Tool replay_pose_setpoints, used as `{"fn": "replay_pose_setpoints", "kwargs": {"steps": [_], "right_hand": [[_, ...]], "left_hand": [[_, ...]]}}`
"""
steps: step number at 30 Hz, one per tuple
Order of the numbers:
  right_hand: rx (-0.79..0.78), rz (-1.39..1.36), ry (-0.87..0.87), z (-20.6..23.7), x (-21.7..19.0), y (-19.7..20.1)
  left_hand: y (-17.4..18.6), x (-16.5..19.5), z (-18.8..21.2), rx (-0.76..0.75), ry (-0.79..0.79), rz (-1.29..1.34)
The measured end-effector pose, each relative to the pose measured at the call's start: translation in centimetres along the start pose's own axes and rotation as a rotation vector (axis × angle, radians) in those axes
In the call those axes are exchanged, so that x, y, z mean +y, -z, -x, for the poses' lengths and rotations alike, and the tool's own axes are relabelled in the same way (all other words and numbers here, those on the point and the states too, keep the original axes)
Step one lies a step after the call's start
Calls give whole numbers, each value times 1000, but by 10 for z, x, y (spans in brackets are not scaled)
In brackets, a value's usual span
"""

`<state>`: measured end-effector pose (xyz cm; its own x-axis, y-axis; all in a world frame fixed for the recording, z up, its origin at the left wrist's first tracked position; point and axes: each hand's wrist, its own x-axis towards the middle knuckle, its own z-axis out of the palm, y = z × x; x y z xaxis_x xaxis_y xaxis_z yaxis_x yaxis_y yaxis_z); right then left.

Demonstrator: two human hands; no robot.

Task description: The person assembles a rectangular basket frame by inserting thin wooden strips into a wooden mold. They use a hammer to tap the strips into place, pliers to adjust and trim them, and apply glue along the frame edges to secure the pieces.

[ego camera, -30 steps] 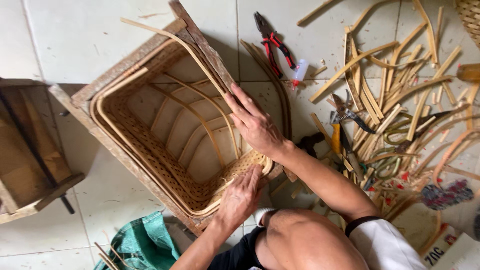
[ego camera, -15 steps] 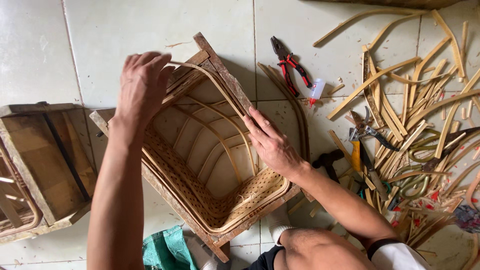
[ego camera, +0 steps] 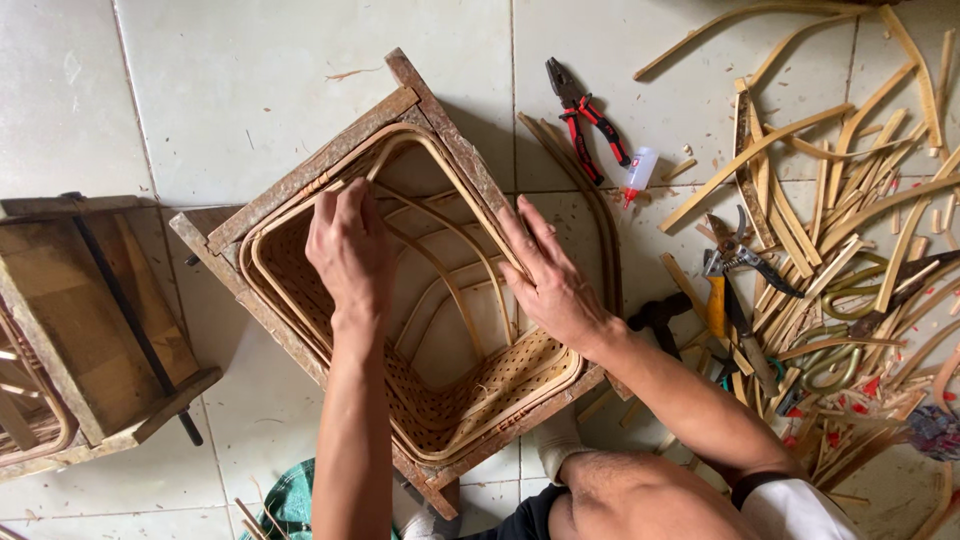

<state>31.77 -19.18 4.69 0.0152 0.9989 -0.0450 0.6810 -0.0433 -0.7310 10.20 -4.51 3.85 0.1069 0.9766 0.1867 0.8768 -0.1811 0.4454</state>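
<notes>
This is looking like a small basket-weaving workshop set up on a pale tiled floor [ego camera: 200, 80]. Cut strips of tan bamboo [ego camera: 840, 170] are lying in a loose heap on the tiles, red-handled pliers [ego camera: 585, 120] and metal shears [ego camera: 735, 255] are lying among them, and a square woven cane basket [ego camera: 440, 400] is sitting inside a worn wooden frame mould [ego camera: 420, 95]. A second wooden mould [ego camera: 80, 300] is standing just beside it.

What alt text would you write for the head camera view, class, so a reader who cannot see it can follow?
Seen from above, a person's left hand and right hand press on the rattan rim of a woven basket set inside a square wooden frame on a tiled floor. Red-handled pliers, a small glue bottle and scattered rattan strips lie to the right; another wooden frame sits left.
</notes>
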Motion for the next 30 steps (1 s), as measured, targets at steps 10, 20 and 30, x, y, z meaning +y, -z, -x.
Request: {"fn": "replay_pose_setpoints", "kwargs": {"steps": [10,20,30], "right_hand": [[21,163,64,-147,-26,-4],[-162,294,-30,-182,-2,-24],[12,322,27,-186,-8,-39]], "left_hand": [[-14,0,3,301,-141,163],[37,-13,23,281,-283,32],[30,-63,-29,62,-604,-219]]}}
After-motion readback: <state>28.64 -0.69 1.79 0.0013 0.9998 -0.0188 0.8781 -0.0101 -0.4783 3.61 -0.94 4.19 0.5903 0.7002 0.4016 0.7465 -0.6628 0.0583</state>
